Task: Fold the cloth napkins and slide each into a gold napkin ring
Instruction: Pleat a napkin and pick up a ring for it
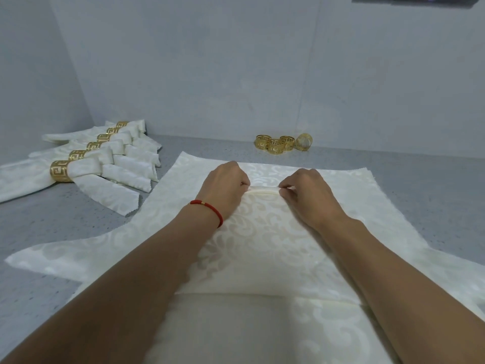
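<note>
Left hand [225, 183] and right hand [305, 191]: fingers curled, pinching a narrow raised fold in the cream napkin [262, 245] spread on the grey worktop [52, 219]. Loose gold rings [275, 144] stand behind; ringed napkins [86, 164] lie left.

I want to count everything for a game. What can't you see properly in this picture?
All in the head view:
- Fingertips of the left hand and right hand: curled under, pinching the napkin fold.
- Napkin's near part: covered by both forearms and cut off by the bottom edge.
- Finished napkins: overlapping, nearest cut off by the left edge.
- Loose gold rings: too small and bunched to count surely.
</note>
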